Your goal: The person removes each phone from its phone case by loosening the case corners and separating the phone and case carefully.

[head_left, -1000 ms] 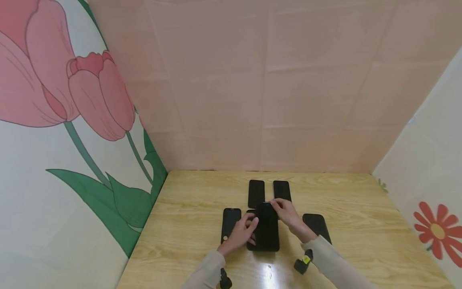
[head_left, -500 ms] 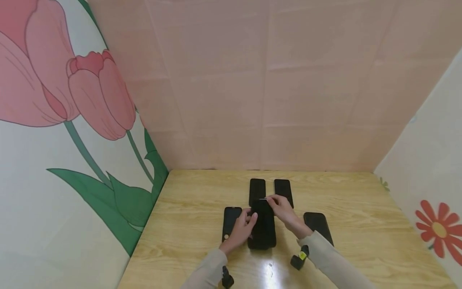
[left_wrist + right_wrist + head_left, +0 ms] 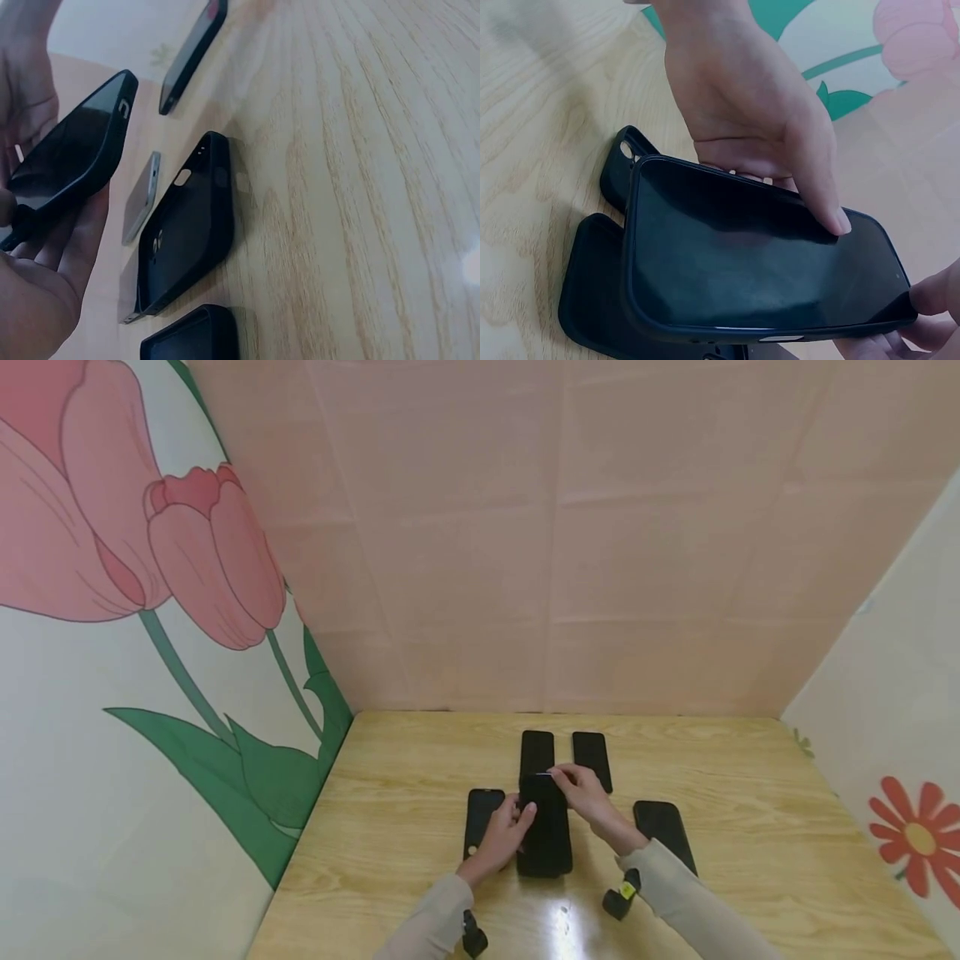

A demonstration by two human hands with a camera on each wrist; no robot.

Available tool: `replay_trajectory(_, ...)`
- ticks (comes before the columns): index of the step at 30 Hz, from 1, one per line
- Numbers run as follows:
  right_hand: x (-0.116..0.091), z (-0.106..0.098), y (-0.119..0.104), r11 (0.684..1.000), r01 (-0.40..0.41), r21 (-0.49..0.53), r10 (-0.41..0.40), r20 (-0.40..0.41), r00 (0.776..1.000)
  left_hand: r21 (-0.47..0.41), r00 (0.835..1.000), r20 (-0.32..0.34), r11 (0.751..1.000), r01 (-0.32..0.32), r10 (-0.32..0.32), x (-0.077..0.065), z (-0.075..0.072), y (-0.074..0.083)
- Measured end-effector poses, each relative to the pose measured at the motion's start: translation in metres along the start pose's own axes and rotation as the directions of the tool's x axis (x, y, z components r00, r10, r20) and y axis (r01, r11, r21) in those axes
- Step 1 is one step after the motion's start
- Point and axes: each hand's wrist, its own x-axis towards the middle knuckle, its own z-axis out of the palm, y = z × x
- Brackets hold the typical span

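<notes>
A phone in a black case [image 3: 547,831] is held between both hands, tilted, its dark screen facing up; the case fits round its edges in the right wrist view. My left hand [image 3: 498,839] grips the long left side, thumb on the screen and fingers underneath. With thumb and fingertips, my right hand [image 3: 592,802] pinches the far right corner. Below the phone, an empty black phone case [image 3: 191,217] lies on the table, mostly hidden from the head view. Another black case [image 3: 480,818] with a round hole lies left of my left hand.
Two dark phone-shaped slabs, one left [image 3: 537,747] and one right [image 3: 592,760], lie toward the back of the wooden table [image 3: 405,827]. A further dark slab [image 3: 663,831] lies beside the right forearm. A pink wall covering [image 3: 465,610] stands behind the table.
The cased phone has shifted slightly left and stands straighter than a second ago. My left hand has settled along its side. Over the last half second, both hands barely move.
</notes>
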Motion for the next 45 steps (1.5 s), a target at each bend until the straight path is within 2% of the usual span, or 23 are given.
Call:
replay_trajectory(5,0.001,0.001,0.0,1.0,0.018,0.021,-0.019,0.006,1.0,0.019,1.0,0.013,1.0,-0.01,0.01,0.002,-0.001,-0.003)
replay_trajectory(10,0.004,0.004,0.002,0.997,0.044,0.061,-0.044,-0.001,0.999,0.071,0.999,-0.015,0.997,-0.033,0.034,0.007,0.003,-0.026)
replay_trajectory(14,0.005,0.01,0.006,0.995,0.034,0.097,-0.029,-0.052,0.998,0.13,0.995,-0.056,0.989,-0.074,0.081,0.012,0.005,-0.038)
replay_trajectory(17,0.006,0.015,0.01,0.994,0.011,0.109,-0.003,-0.079,0.997,0.154,0.993,-0.078,0.985,-0.075,0.088,0.014,0.005,-0.039)
replay_trajectory(19,0.005,0.019,0.011,0.995,0.002,0.097,0.007,-0.086,0.996,0.159,0.993,-0.096,0.986,-0.053,0.069,0.015,0.004,-0.038)
replay_trajectory(24,0.004,0.026,0.014,0.997,0.02,0.076,-0.014,-0.087,0.996,0.152,0.99,-0.134,0.988,-0.025,0.046,0.016,0.004,-0.039)
replay_trajectory(26,0.004,0.028,0.016,0.997,0.034,0.069,-0.028,-0.098,0.995,0.139,0.989,-0.139,0.99,-0.034,0.053,0.016,0.005,-0.039)
replay_trajectory(30,0.003,0.031,0.017,0.998,0.052,0.036,-0.045,-0.163,0.986,0.15,0.985,-0.154,0.987,-0.056,0.08,0.016,0.007,-0.037)
replay_trajectory(34,0.002,0.035,0.015,0.999,0.038,-0.034,-0.045,-0.245,0.969,0.228,0.977,-0.187,0.972,-0.055,0.099,0.015,0.011,-0.034)
replay_trajectory(38,0.002,0.039,0.011,0.995,0.006,-0.1,-0.034,-0.289,0.957,0.239,0.978,-0.196,0.971,-0.02,0.068,0.015,0.012,-0.034)
replay_trajectory(45,0.007,0.043,0.009,0.985,-0.03,-0.169,-0.024,-0.31,0.951,0.161,0.984,-0.18,0.986,0.039,-0.01,0.015,0.012,-0.034)
